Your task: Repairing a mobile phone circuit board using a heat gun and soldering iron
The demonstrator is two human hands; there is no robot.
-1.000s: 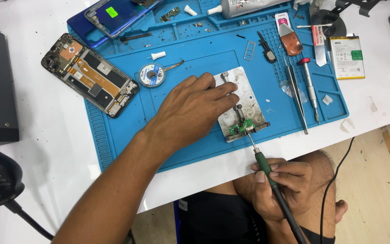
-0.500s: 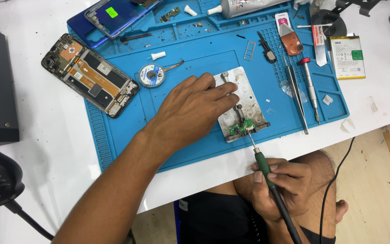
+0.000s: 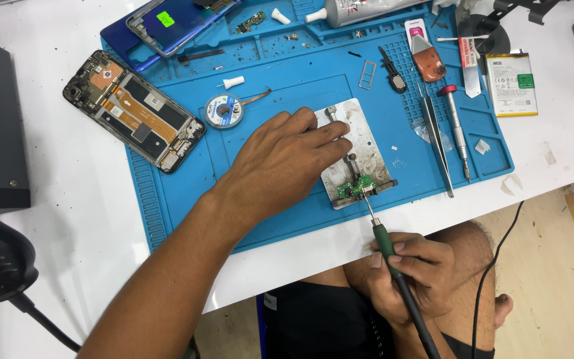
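Head view shows my right hand (image 3: 410, 276) wrapped around the green-handled soldering iron (image 3: 393, 266), its tip touching the small green circuit board (image 3: 359, 187) clamped at the near edge of the scuffed grey metal holding plate (image 3: 357, 153). My left hand (image 3: 280, 163) lies flat, fingers spread over that plate's left side, steadying it without closing on anything. The two hands are apart, left at ten o'clock from the right.

From the left hand, a round blue spool of solder wick (image 3: 224, 111) lies at eleven o'clock, and the opened black phone with orange flex cables (image 3: 134, 110) further at ten. At two o'clock rest steel tweezers (image 3: 436, 143) and a red-capped screwdriver (image 3: 458, 129), all on the blue silicone work mat (image 3: 287, 213).

I judge the soldering is mid-way: the board is out and under the iron, the phone not yet reassembled.
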